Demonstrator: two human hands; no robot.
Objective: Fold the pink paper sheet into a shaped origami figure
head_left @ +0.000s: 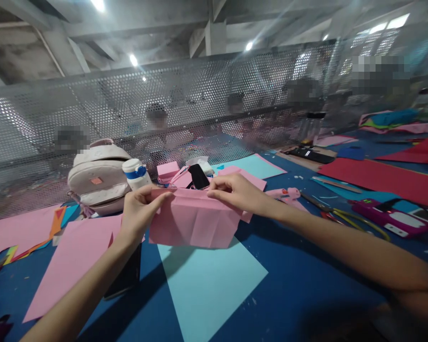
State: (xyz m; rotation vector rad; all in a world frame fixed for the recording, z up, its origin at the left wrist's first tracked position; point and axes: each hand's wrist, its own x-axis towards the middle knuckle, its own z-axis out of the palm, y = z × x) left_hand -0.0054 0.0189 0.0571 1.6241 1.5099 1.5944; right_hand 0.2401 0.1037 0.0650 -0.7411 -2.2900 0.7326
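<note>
Left hand: here it is at the upper left corner of the creased pink paper, grip closed on the edge, thumb on the near face.
Right hand: also clamped on that paper, pinching the top edge right of its middle (thumb and fingers nearly meeting).
Creased pink paper: up in the air between both hands, a narrow band along its top, faint folds running down its face, lower edge hanging over the pale blue sheet.
Pale blue sheet: flat on the blue tabletop, one corner pointing right.
Left side: a large pink sheet lies there, and a dark flat object shows partly beneath the left forearm (what it is, I cannot tell).
Far side: a pale backpack stands beside the white bottle with its blue band; a black phone sits just behind the held paper.
Right side: yellow-handled scissors near a purple case, with red paper beyond.
Backdrop: a perforated metal screen, people dimly visible through it (blurred, every one).
</note>
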